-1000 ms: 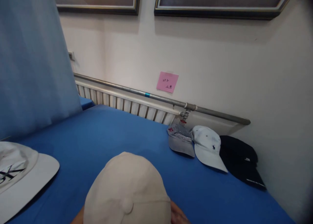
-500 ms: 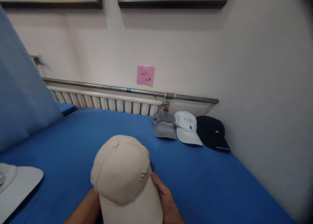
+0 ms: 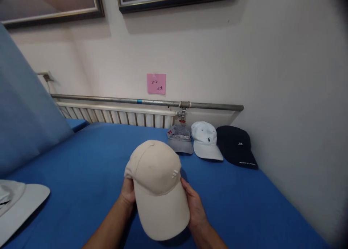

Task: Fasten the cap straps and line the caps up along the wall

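Note:
A beige cap (image 3: 157, 169) is held over the blue surface (image 3: 89, 162), its brim pointing down toward me and a small white logo at its right front. My left hand (image 3: 128, 191) grips the cap's left side, with the fingertips hidden behind it. On the right side my right hand (image 3: 193, 203) holds the edge near the brim, its thumb showing. Beyond the hands, along the back right, lie a grey cap (image 3: 181, 144), a white cap (image 3: 207, 149) and a black cap (image 3: 236, 147), side by side with brims toward me.
At the left edge lies a white wide-brimmed hat (image 3: 29, 202). A light blue cloth (image 3: 24, 104) hangs at the left. Behind the surface are a radiator (image 3: 130, 117), a metal pipe (image 3: 108, 99) and a wall with a pink note (image 3: 156, 83) and frames.
Both hands have moved the beige cap away from me and to the right, bringing its whole brim into view. My left hand, hidden before, now shows at the cap's side.

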